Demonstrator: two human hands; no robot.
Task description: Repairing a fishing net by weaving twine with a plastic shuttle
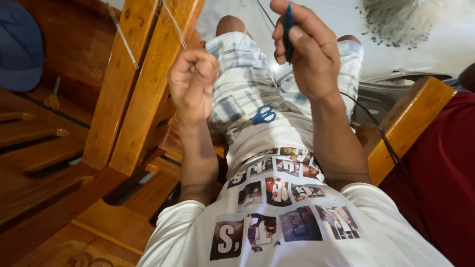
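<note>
A slim dark tool (288, 30) is being pinched upright by the right hand (307, 54); thin thread (174, 23) is being pinched in the closed left hand (192, 79), just left.

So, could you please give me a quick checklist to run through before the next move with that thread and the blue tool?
1. Right hand grips the slim blue tool: ok, pinched between thumb and fingers.
2. Left hand has the thin thread: ok, fingers are closed where the strands reach it.
3. Thread free of tangles: cannot tell, too fine to follow.
4. Scissors within reach: ok, blue-handled pair lies on the lap.
5. Black cord clear of the hands: ok, it runs behind the right forearm, apart from the thread.
6. Tool tip condition: cannot tell, hidden by the fingers.
</note>
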